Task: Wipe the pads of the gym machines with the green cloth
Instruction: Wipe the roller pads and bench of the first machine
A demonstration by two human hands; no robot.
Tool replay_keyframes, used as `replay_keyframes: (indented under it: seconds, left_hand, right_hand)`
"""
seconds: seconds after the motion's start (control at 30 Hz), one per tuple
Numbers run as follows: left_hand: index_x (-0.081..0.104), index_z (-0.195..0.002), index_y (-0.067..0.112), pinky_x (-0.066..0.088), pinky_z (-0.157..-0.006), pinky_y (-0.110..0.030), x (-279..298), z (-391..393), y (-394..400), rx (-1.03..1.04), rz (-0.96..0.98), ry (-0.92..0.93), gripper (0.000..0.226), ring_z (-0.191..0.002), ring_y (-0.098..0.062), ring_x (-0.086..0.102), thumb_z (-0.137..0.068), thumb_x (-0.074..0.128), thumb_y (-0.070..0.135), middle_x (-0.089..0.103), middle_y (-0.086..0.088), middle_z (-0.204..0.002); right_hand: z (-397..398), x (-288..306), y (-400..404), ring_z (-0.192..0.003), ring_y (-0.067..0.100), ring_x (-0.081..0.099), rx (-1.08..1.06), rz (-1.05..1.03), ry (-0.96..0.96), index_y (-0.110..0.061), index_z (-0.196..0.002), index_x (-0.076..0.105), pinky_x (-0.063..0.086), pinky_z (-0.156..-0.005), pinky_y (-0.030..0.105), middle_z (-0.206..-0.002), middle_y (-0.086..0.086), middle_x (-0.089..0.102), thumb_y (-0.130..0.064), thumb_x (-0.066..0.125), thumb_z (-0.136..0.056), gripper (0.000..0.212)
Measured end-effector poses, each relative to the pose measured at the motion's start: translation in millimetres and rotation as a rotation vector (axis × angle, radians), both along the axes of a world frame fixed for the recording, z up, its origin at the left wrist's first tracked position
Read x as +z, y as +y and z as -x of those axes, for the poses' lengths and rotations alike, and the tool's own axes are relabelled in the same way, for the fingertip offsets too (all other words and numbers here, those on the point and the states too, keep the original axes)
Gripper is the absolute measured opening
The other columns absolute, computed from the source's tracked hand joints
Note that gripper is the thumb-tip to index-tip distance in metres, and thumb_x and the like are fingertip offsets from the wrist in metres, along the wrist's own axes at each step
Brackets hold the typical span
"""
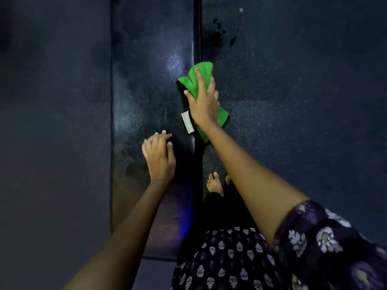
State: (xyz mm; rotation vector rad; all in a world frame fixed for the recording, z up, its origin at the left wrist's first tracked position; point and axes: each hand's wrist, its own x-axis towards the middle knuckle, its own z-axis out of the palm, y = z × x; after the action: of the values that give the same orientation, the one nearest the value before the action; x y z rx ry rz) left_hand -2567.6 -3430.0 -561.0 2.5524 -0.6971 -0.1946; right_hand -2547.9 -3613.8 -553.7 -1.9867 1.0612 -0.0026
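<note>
A long black bench pad runs from the near edge to the top of the head view. My right hand grips a bunched green cloth and holds it against the pad's right edge; the cloth hangs down over that side, and a white label shows there beside my wrist. My left hand rests on the pad nearer to me, fingers loosely together and holding nothing.
Dark speckled rubber floor lies to the right of the pad, with dark wet-looking marks near the top. A bare foot stands close to the pad's right side. The dark floor continues on the left.
</note>
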Motion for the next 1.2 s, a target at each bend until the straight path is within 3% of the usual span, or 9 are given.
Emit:
replay_keyframes:
  seconds: [0.07, 0.23, 0.4, 0.5, 0.67, 0.8, 1.0, 1.07, 1.2]
  left_hand:
    - [0.060, -0.109, 0.007, 0.015, -0.112, -0.043, 6.8, -20.5, -15.1, -0.006, 0.017, 0.026, 0.037, -0.117, -0.025, 0.050, -0.094, 0.033, 0.028, 0.060, -0.009, -0.115]
    - [0.047, -0.131, 0.005, 0.006, -0.115, -0.045, 12.4, -93.1, -75.9, -0.043, -0.004, 0.063, 0.041, -0.140, -0.024, 0.028, -0.099, 0.034, 0.026, 0.035, -0.010, -0.149]
    - [0.030, -0.146, 0.016, -0.002, -0.115, -0.050, 13.4, -146.1, -133.0, -0.109, -0.211, 0.030, 0.045, -0.146, -0.025, 0.004, -0.103, 0.030, 0.028, 0.009, -0.004, -0.159]
    - [0.020, -0.150, 0.021, -0.006, -0.114, -0.052, 4.2, -158.2, -145.7, -0.166, -0.302, 0.059, 0.048, -0.147, -0.023, -0.003, -0.103, 0.027, 0.032, 0.003, -0.002, -0.160]
    - [0.017, -0.150, 0.022, -0.004, -0.115, -0.049, -8.8, -153.1, -143.4, -0.143, -0.334, -0.002, 0.049, -0.147, -0.022, 0.000, -0.103, 0.027, 0.033, 0.009, 0.000, -0.159]
    - [0.022, -0.150, 0.022, -0.003, -0.115, -0.048, -10.8, -152.8, -145.4, -0.128, -0.306, -0.016, 0.048, -0.147, -0.021, 0.003, -0.103, 0.029, 0.032, 0.013, 0.001, -0.158]
    - [0.026, -0.148, 0.020, -0.001, -0.115, -0.048, -11.9, -154.5, -146.9, -0.127, -0.315, -0.009, 0.059, -0.146, -0.022, 0.009, -0.095, 0.016, 0.044, 0.018, 0.000, -0.157]
    - [0.033, -0.146, 0.018, 0.004, -0.114, -0.049, -10.9, -155.1, -148.0, -0.111, -0.285, -0.011, 0.059, -0.145, -0.024, 0.015, -0.094, 0.021, 0.043, 0.026, -0.002, -0.155]
    - [0.051, -0.130, 0.009, 0.015, -0.112, -0.050, -4.7, -170.7, -164.1, -0.046, -0.167, -0.043, 0.050, -0.131, -0.029, 0.040, -0.094, 0.029, 0.035, 0.049, -0.010, -0.137]
  right_hand:
    - [22.2, -0.6, 17.1, -0.129, 0.034, 0.034, -0.004, 0.017, -0.046, -0.035, -0.149, 0.020, 0.033, -0.103, 0.048, -0.157, 0.011, 0.013, -0.039, 0.051, -0.094, 0.063]
    - [76.9, 3.5, 66.2, -0.126, 0.034, 0.037, 0.044, 0.035, -0.033, -0.031, -0.148, 0.025, 0.036, -0.098, 0.046, -0.156, 0.014, 0.018, -0.037, 0.055, -0.093, 0.063]
    - [8.5, 2.1, 6.9, -0.128, 0.034, 0.033, 0.025, 0.030, 0.042, -0.036, -0.149, 0.021, 0.034, -0.099, 0.047, -0.158, 0.009, 0.010, -0.040, 0.050, -0.094, 0.062]
    - [-26.5, -0.9, -29.0, -0.132, 0.033, 0.030, 0.039, -0.004, 0.024, -0.037, -0.149, 0.018, 0.032, -0.103, 0.049, -0.158, 0.008, 0.007, -0.041, 0.049, -0.095, 0.063]
    - [12.9, -9.0, -0.8, -0.130, 0.036, 0.034, 0.060, 0.014, -0.145, -0.030, -0.148, 0.026, 0.036, -0.101, 0.048, -0.156, 0.014, 0.016, -0.039, 0.053, -0.092, 0.063]
    - [21.3, -16.9, 2.5, -0.127, 0.041, 0.038, 0.045, -0.034, -0.211, -0.025, -0.144, 0.037, 0.038, -0.097, 0.050, -0.152, 0.020, 0.025, -0.048, 0.045, -0.087, 0.062]
    - [-65.8, -19.9, -74.1, -0.134, 0.035, 0.028, 0.033, -0.003, -0.162, -0.031, -0.148, 0.026, 0.031, -0.103, 0.049, -0.159, 0.007, 0.003, -0.042, 0.055, -0.092, 0.065]
    - [-78.4, -22.1, -83.9, -0.137, 0.034, 0.025, 0.069, 0.041, -0.159, -0.031, -0.149, 0.023, 0.032, -0.103, 0.051, -0.160, 0.005, -0.001, -0.044, 0.054, -0.091, 0.067]
    - [-56.2, -27.1, -63.7, -0.134, 0.040, 0.030, 0.036, 0.048, -0.262, -0.024, -0.148, 0.027, 0.032, -0.106, 0.050, -0.158, 0.012, 0.012, -0.049, 0.047, -0.087, 0.069]
